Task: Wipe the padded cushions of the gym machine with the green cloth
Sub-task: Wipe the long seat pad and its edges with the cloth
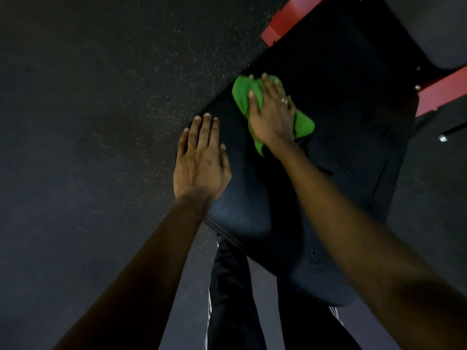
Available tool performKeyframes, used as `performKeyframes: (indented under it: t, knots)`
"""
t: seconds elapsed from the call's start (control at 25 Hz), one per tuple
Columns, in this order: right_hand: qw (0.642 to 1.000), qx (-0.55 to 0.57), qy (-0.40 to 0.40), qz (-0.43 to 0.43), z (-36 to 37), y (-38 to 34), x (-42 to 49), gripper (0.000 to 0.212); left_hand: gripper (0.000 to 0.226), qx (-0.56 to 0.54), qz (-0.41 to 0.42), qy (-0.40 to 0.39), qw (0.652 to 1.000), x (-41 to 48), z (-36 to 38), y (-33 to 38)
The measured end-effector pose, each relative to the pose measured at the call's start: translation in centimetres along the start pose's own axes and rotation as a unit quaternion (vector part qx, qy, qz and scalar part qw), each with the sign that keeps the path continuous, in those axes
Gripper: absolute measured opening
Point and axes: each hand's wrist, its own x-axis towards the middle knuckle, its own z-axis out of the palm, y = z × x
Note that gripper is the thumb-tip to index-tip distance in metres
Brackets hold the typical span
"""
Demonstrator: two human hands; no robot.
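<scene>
A large black padded cushion (336,127) of the gym machine fills the middle and right of the head view. My right hand (270,114) presses a crumpled green cloth (243,94) flat onto the cushion's upper left part, fingers spread over it. The cloth sticks out on both sides of the hand. My left hand (201,157) lies flat, fingers apart, on the cushion's left edge, holding nothing.
Red frame bars (285,21) of the machine run at the top and at the right (442,92). A second dark pad (434,29) sits at the top right. Speckled black rubber floor (88,109) lies to the left. My dark trouser legs (232,294) stand below the cushion.
</scene>
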Motion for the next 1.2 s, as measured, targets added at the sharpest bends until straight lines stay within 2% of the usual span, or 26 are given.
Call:
performKeyframes:
  t: [0.16, 0.32, 0.44, 0.56, 0.72, 0.84, 0.92, 1.08, 1.2]
  knots:
    - [0.995, 0.056, 0.005, 0.082, -1.5, -1.2, 5.4, 0.058, 0.058, 0.001, -0.002, -0.004, 1.000, 0.1, 0.1, 0.2]
    - [0.994, 0.103, -0.032, 0.030, -1.7, -1.7, -6.5, 0.060, 0.059, 0.008, 0.004, -0.005, 1.000, 0.1, -0.1, 0.1]
    - [0.998, -0.001, -0.060, -0.023, -0.5, -1.4, -13.4, 0.062, 0.062, 0.010, 0.006, -0.009, 1.000, 0.1, -0.2, 0.1]
    - [0.999, -0.033, -0.015, 0.003, 0.5, -1.6, -7.7, 0.059, 0.059, 0.006, 0.007, -0.010, 1.000, 0.0, -0.2, 0.2]
    - [0.997, 0.012, 0.003, 0.075, -0.2, -1.0, 4.2, 0.058, 0.058, 0.001, 0.002, -0.004, 1.000, -0.1, -0.1, 0.1]
    - [0.992, 0.038, -0.001, 0.117, -0.8, -1.4, 8.1, 0.059, 0.058, 0.005, 0.003, 0.000, 1.000, 0.1, 0.1, 0.1]
    - [0.997, 0.039, -0.012, 0.067, -0.9, -2.0, 4.3, 0.059, 0.057, 0.006, 0.006, 0.003, 1.000, 0.0, 0.2, 0.1]
    - [0.997, -0.029, -0.049, -0.056, -0.2, -1.1, -10.1, 0.065, 0.058, 0.007, 0.011, 0.003, 1.000, 0.0, 0.2, 0.0]
    - [0.999, -0.032, -0.023, -0.007, -0.1, 0.3, -6.7, 0.064, 0.058, 0.013, 0.014, 0.003, 1.000, 0.1, 0.2, 0.0]
